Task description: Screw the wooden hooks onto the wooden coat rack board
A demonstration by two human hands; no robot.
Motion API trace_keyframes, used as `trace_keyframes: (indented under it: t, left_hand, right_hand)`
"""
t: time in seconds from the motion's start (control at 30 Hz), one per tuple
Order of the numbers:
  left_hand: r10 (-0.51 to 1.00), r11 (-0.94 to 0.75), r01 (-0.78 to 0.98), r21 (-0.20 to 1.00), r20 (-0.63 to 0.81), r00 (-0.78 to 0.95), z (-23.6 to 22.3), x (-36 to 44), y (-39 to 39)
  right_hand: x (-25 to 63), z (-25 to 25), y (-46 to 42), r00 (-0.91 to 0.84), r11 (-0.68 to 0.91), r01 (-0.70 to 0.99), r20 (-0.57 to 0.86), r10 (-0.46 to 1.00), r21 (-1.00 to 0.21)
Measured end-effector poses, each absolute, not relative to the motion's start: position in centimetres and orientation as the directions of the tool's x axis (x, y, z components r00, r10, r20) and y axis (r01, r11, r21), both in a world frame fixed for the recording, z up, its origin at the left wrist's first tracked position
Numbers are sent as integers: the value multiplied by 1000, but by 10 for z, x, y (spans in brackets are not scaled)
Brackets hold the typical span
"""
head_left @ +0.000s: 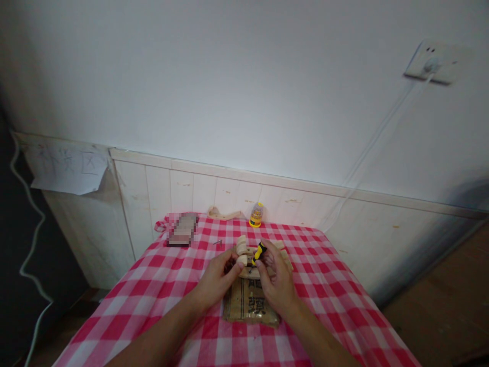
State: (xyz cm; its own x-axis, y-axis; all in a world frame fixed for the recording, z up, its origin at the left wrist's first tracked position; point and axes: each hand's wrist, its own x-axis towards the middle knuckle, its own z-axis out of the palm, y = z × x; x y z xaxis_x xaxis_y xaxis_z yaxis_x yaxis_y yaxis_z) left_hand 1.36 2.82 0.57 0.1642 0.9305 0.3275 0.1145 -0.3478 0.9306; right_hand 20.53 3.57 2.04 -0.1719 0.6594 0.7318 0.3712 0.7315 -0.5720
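Toward the far edge of the tabletop, the right hand pinched a screwdriver, slanting down-left beside the wooden piece the left hand gripped.

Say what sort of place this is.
Likely a makeshift indoor workspace: a checked tablecloth by a panelled wall, a power socket, and a yellow-and-black tool in the right hand.

Checked in red and white across the cloth; pale cream on the wood, black and yellow on the screwdriver. Brown, printed in black, on the packet, yellow at both ends on the bottle. Plain bluish white over the wall, white on the socket.
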Motion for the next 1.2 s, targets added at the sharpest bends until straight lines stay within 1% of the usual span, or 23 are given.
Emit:
trace_keyframes:
  t: [0.2,0.4,1.03,1.2]
  left_hand:
    - [927,-352,93,931,334,168,7,14,27]
    - [930,-346,107,932,327,167,7,13,28]
    - [933,-338,100,936,319,167,5,13,28]
    - [934,-339,117,933,320,158,4,14,30]
  right_hand:
    - [206,19,37,-171,723,395,728,664,-567]
    - [206,21,37,-163,716,404,726,668,-569]
    - [206,26,36,-147,733,445,765,627,-515]
    - [205,29,35,-143,729,436,759,635,-528]
